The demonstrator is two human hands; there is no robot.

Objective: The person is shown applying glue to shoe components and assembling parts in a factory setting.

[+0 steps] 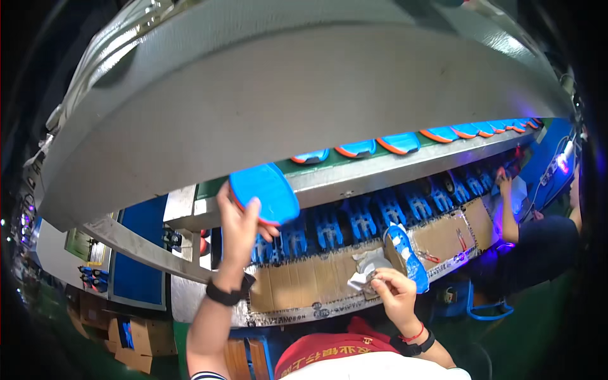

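Note:
Raised at the conveyor's near edge, my left hand (237,231) grips a blue plastic cover (265,193) with an orange edge. Its thumb lies on the blue face and the other fingers are behind it. Lower and to the right, my right hand (394,292) is closed in a pinch at a crumpled grey-white cloth (362,277); the exact grip is small and partly hidden. Just beyond that hand stands a long blue plastic piece (408,256), leaning at a tilt beside a cardboard flap.
Several blue-orange covers (399,143) lie along the green conveyor. Below it sits a row of blue parts (361,221) beside cardboard (304,282). Red-handled pliers (429,256) lie there. A wide metal hood (304,95) overhangs everything. At right, a co-worker's arm (508,212) reaches in.

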